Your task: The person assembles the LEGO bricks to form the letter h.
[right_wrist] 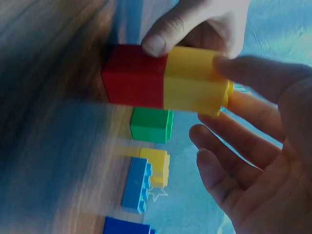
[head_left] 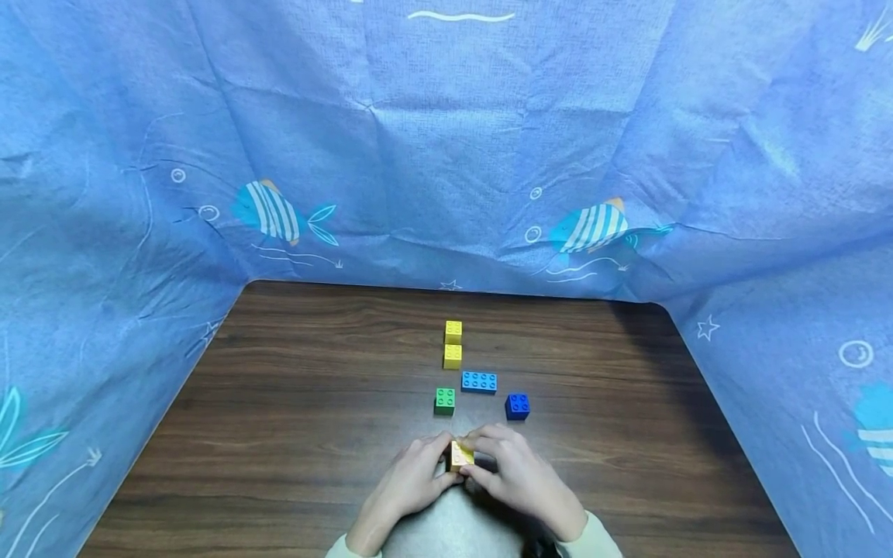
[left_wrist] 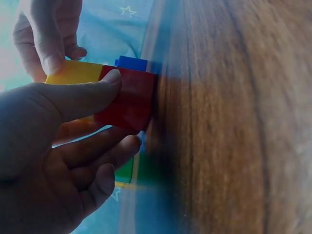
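Observation:
A yellow brick [right_wrist: 192,90] stands on a red brick [right_wrist: 134,83], with no gap visible between them. The left hand [head_left: 412,474] grips this stack from the left, its thumb lying across the yellow and onto the red in the left wrist view. From the other side the right hand [head_left: 515,471] pinches the yellow brick between thumb and fingers. In the head view only the yellow top shows and the red brick is hidden. Beyond the hands are a green brick [head_left: 445,401] and a dark blue brick [head_left: 518,407].
Farther back on the wooden table [head_left: 314,364] lie a long light-blue brick [head_left: 478,383] and two yellow bricks, the nearer one [head_left: 453,357] just in front of the farther one [head_left: 453,333]. A blue fish-patterned cloth [head_left: 446,155] surrounds the table's back and sides.

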